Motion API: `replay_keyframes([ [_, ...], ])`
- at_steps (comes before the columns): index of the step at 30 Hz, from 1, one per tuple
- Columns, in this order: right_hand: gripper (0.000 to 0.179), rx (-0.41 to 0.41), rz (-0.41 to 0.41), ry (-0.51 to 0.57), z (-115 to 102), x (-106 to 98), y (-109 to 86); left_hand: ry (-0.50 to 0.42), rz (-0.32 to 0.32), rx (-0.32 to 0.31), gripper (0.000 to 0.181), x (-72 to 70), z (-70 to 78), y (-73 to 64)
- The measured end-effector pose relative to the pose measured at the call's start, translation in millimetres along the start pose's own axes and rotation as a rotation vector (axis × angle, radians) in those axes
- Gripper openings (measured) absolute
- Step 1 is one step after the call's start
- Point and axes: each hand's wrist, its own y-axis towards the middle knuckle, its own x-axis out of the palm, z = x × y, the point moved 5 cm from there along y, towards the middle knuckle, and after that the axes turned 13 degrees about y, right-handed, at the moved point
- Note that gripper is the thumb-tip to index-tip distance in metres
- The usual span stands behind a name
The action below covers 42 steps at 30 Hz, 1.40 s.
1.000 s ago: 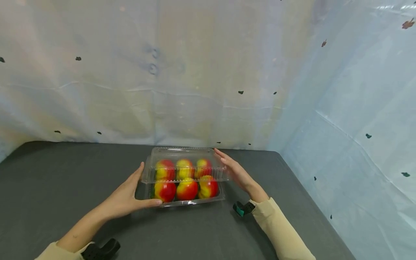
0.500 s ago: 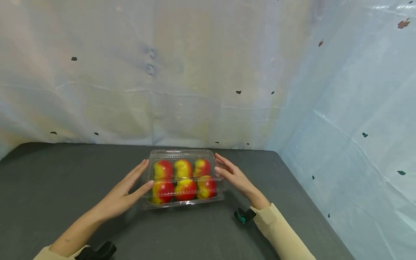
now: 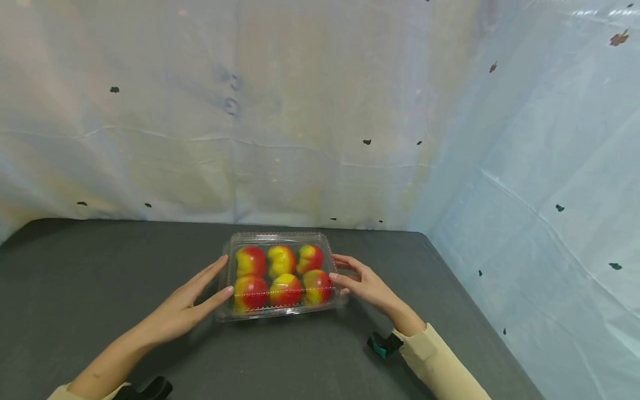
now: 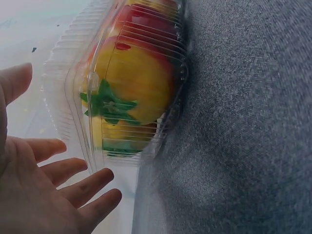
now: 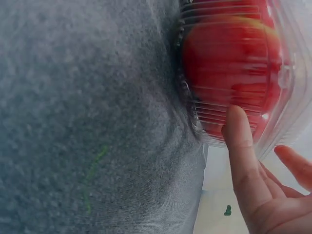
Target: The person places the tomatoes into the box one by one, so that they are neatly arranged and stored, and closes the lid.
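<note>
A clear plastic clamshell box (image 3: 280, 312) rests on the dark table, its lid (image 3: 272, 238) lying down over the rows of red-and-yellow fruits (image 3: 285, 290). One fruit (image 4: 131, 73) shows a green leafy top through the ribbed wall in the left wrist view. At the box's left side is my left hand (image 3: 172, 318), fingers spread and extended, fingertips right at the lid's edge. My right hand (image 3: 369, 288) is on the opposite side, thumb and fingers lightly bent by the right edge. In the right wrist view one extended finger (image 5: 242, 146) overlaps the box's side wall.
The dark grey cloth-covered table (image 3: 280, 361) extends around the box. Pale plastic sheeting (image 3: 300, 111) hangs behind the table, and more sheeting (image 3: 540, 166) runs along its right side.
The lid has come down and forward over the front row of fruits. My left thumb has lifted off the front rim, and my right hand has shifted slightly down along the right side.
</note>
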Motion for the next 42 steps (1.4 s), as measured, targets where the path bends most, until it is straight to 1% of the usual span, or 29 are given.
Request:
replay_keyframes([
  [3, 0.064, 0.019, 0.002, -0.007, 0.4, -1.1, -3.3, 0.008, -0.009, 0.002, 0.069, 0.3, -1.2, -0.3],
  [6, 0.065, 0.040, -0.007, -0.001, 0.8, -3.2, -7.9, -0.012, -0.036, -0.003, 0.066, 2.0, -3.5, -1.6],
  [11, 0.066, 0.066, -0.069, 0.067, 5.1, -6.9, -14.2, -0.095, -0.127, 0.011, 0.066, 6.9, -10.0, -6.2],
  [16, 0.066, 0.063, -0.140, 0.101, 11.6, -8.4, -16.9, -0.159, -0.208, 0.036, 0.070, 5.8, -15.3, -5.2],
  [19, 0.068, 0.053, -0.180, 0.120, 13.7, -7.8, -19.3, -0.272, -0.277, 0.049, 0.074, 4.8, -15.9, -4.0],
  [22, 0.070, 0.027, -0.234, 0.163, 14.2, -6.2, -21.2, -0.433, -0.363, 0.045, 0.078, 6.6, -15.1, -4.0],
  [23, 0.069, 0.023, -0.249, 0.182, 14.4, -5.7, -21.6, -0.482, -0.385, 0.051, 0.078, 7.5, -14.1, -3.9],
  [25, 0.068, 0.016, -0.273, 0.222, 14.9, -4.8, -21.9, -0.550, -0.409, 0.042, 0.079, 9.5, -12.5, -3.4],
  [28, 0.069, 0.030, -0.288, 0.280, 16.7, -3.5, -22.3, -0.609, -0.404, 0.011, 0.081, 12.0, -10.4, -1.8],
  [32, 0.072, 0.064, -0.304, 0.352, 20.0, -0.7, -23.6, -0.632, -0.354, -0.040, 0.083, 12.0, -8.7, 0.0],
  [35, 0.074, 0.073, -0.316, 0.399, 20.0, 2.5, -24.5, -0.620, -0.316, -0.060, 0.084, 10.1, -7.6, 0.8],
  [42, 0.076, 0.052, -0.371, 0.481, 15.5, 11.2, -23.9, -0.516, -0.268, -0.115, 0.080, 4.4, -6.4, -0.6],
])
